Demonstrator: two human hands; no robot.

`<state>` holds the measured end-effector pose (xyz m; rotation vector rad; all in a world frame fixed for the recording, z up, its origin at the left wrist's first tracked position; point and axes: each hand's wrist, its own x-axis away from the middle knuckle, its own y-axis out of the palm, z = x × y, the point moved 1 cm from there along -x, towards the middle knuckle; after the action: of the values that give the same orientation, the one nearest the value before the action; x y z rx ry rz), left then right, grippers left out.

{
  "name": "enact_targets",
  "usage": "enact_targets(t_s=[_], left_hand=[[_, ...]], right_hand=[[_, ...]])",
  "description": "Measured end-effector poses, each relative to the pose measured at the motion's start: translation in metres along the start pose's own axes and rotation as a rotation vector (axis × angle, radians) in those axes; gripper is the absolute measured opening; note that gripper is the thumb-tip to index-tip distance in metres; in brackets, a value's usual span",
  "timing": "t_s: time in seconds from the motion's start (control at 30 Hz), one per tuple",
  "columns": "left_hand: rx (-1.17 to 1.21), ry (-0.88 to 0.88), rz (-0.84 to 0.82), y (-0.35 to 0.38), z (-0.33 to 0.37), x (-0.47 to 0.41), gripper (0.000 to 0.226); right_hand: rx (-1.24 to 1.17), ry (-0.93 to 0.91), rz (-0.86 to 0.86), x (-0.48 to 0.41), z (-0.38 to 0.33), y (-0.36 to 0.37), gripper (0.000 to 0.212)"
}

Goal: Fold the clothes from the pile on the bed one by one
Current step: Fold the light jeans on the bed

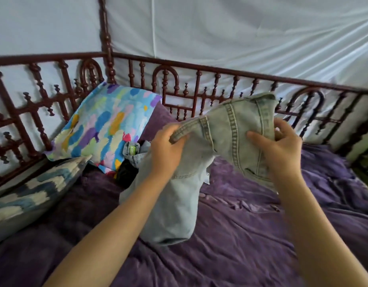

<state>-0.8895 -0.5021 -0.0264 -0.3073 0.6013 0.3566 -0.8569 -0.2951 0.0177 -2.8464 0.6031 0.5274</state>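
Observation:
A pair of pale, faded jeans (224,129) is held up over the purple bed (241,235). My left hand (166,148) grips a seamed edge of the jeans at the left. My right hand (278,141) pinches the denim at the right, thumb on the front. One leg (170,206) hangs down and its end rests on the bed. Behind my left hand lies the small pile (131,160): a denim piece with a green label and something black, partly hidden by the jeans.
A colourful feather-print pillow (102,125) leans in the back left corner, on a purple pillow (156,121). A blue and white zigzag cushion (30,195) lies at the left. A dark red carved wooden railing (199,88) runs around the bed, with white netting (220,38) behind.

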Motion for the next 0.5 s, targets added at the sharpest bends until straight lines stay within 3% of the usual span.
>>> enact_targets(t_s=[0.1, 0.2, 0.27, 0.33, 0.4, 0.5], left_hand=[[0.062, -0.013, 0.06, 0.013, 0.014, -0.018, 0.011], [-0.093, -0.119, -0.116, 0.017, -0.014, -0.012, 0.024], [-0.291, -0.177, -0.225, 0.013, -0.045, 0.01, 0.046], [-0.346, -0.116, -0.283, 0.004, -0.072, 0.047, 0.056], [-0.317, -0.02, -0.405, -0.007, -0.097, 0.088, 0.054], [-0.243, -0.157, -0.495, -0.038, -0.129, 0.127, 0.043]], right_hand=[[0.031, -0.078, 0.084, -0.001, -0.026, -0.006, 0.031], [0.189, -0.028, 0.08, 0.002, -0.013, 0.008, 0.045], [0.337, 0.062, -0.008, 0.011, 0.016, 0.027, 0.052], [0.445, 0.202, -0.145, 0.03, 0.056, 0.053, 0.052], [0.475, 0.359, -0.251, 0.053, 0.095, 0.08, 0.048], [0.452, 0.549, -0.345, 0.081, 0.136, 0.112, 0.049]])
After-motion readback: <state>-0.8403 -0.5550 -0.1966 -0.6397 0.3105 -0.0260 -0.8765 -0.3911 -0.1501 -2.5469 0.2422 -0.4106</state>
